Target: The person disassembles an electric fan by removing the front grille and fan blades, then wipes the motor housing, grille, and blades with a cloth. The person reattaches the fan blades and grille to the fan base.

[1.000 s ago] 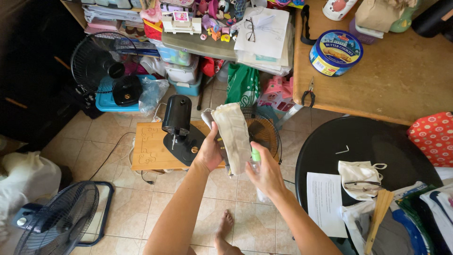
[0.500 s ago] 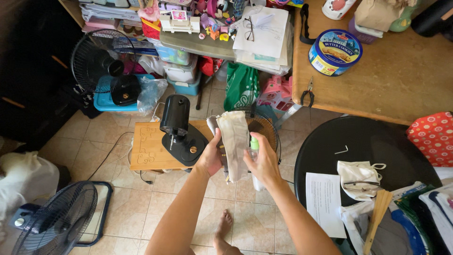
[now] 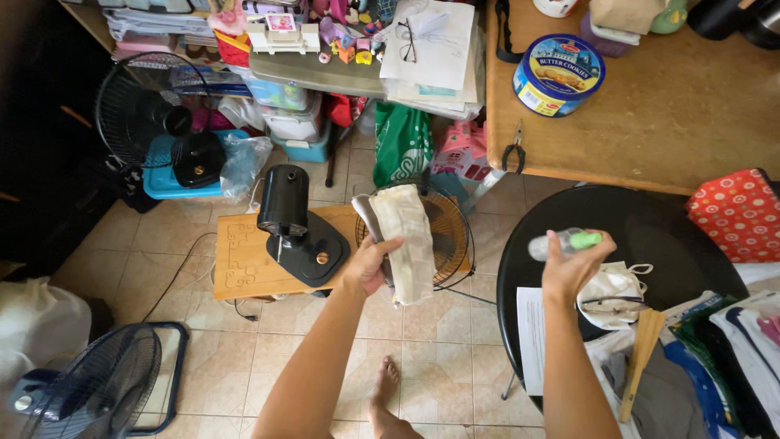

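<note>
Two hands are busy: the left hand (image 3: 370, 264) grips a folded, cream-coloured cloth (image 3: 406, 240), its long axis running twelve to six. At three o'clock from it, well apart, the right hand (image 3: 571, 268) clasps a small clear spray bottle with a green cap (image 3: 562, 242), lying sideways above the round black table (image 3: 650, 236).

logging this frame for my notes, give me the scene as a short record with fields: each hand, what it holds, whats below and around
left hand: left hand gripping a folded cream cloth, held over the floor
right hand: right hand holding a small clear spray bottle with green cap, tilted sideways above the round black table
below the cloth: fan grille and black fan motor on its base, on a low wooden board
on the black table: paper sheet, white cloth bag
wooden desk: round blue tin, pliers
floor: standing fan, tiles, a bare foot
</note>
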